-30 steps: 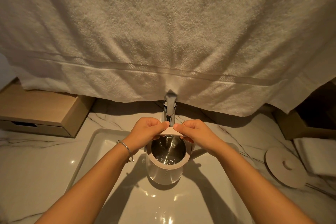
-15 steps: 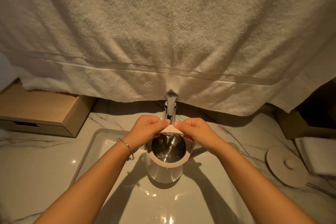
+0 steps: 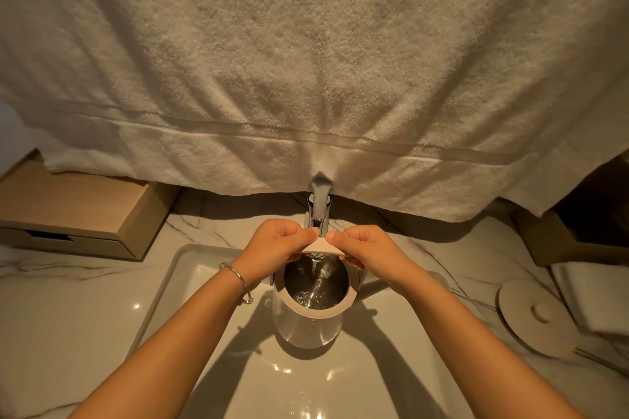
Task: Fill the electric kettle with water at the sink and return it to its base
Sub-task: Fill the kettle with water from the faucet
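A white electric kettle (image 3: 308, 325) hangs above the white sink basin (image 3: 190, 269), right under the chrome faucet (image 3: 319, 206). Its lid stands open at the back. A thin stream of water runs from the spout into the kettle's shiny inside. My left hand (image 3: 274, 250) grips the kettle's top at the left of the lid. My right hand (image 3: 366, 250) grips it at the right. The round kettle base (image 3: 536, 316) lies on the marble counter at the right.
A large white towel (image 3: 306, 61) hangs across the wall behind the faucet. A wooden drawer box (image 3: 78, 211) stands at the back left of the counter. Another box (image 3: 571, 241) and a folded white cloth (image 3: 592, 296) sit at the right.
Water keeps running into the kettle. My hands and the kettle have hardly moved, only shifting slightly.
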A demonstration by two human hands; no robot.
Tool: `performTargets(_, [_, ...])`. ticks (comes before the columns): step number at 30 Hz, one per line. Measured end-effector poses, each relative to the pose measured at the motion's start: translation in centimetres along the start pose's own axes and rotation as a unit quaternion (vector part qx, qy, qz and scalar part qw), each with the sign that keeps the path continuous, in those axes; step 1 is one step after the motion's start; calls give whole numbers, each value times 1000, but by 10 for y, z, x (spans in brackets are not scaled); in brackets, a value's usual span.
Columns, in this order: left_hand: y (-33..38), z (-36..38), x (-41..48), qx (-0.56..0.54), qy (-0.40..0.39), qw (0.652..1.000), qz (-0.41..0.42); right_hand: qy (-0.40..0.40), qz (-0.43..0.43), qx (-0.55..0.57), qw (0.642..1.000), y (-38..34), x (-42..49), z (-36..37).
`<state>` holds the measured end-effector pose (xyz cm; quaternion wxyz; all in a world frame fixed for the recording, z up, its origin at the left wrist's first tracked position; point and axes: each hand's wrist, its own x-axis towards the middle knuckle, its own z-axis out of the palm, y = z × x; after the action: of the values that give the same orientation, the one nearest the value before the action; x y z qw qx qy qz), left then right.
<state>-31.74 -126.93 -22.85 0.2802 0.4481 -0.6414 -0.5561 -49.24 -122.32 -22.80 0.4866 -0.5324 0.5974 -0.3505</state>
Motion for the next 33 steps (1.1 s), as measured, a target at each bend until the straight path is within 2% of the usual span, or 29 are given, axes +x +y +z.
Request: performTargets(33, [1,1,0,-1,3,1000,3,0,46,-19,999,0,2,-1])
